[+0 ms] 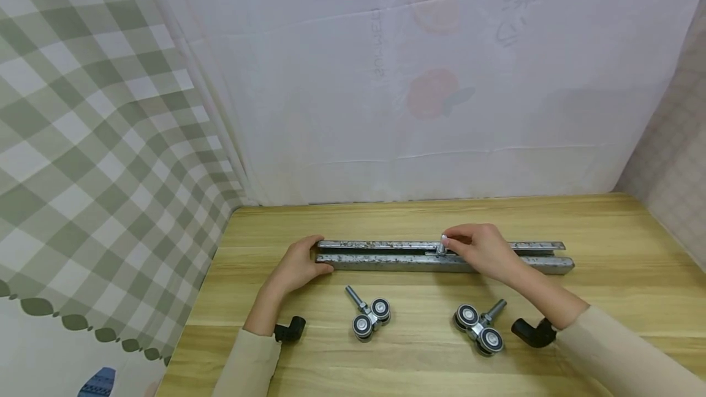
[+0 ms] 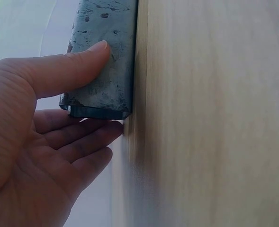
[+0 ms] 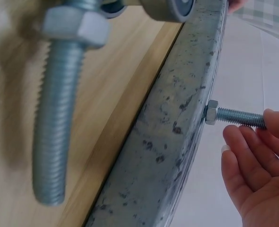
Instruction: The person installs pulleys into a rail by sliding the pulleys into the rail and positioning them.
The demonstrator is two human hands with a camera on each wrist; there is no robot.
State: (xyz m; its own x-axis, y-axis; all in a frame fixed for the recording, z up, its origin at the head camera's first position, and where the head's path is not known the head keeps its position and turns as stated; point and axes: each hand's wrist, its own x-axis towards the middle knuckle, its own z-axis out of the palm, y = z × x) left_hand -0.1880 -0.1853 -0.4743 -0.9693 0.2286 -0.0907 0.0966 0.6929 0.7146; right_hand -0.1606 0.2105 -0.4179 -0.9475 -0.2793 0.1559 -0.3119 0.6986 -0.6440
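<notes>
A speckled metal channel rail (image 1: 380,264) lies crosswise on the table, its slot facing up. At its left end, my left hand (image 1: 298,265) grips it, the thumb (image 2: 89,64) pressed against the near side and the fingers behind and below the end. A threaded bolt (image 3: 241,117) with a hex nut (image 3: 211,113) stands up out of the slot, right of the rail's middle. My right hand (image 1: 488,253) pinches the bolt's free end between thumb and fingertips. Whatever the bolt is fixed to inside the rail is mostly hidden.
Two roller trolleys with bolts lie on the wooden table (image 1: 419,366) in front of the rail: one trolley (image 1: 362,326) at centre left, another trolley (image 1: 490,340) at right. A white sheet (image 1: 331,109) hangs behind, and a checked cloth (image 1: 110,139) at left.
</notes>
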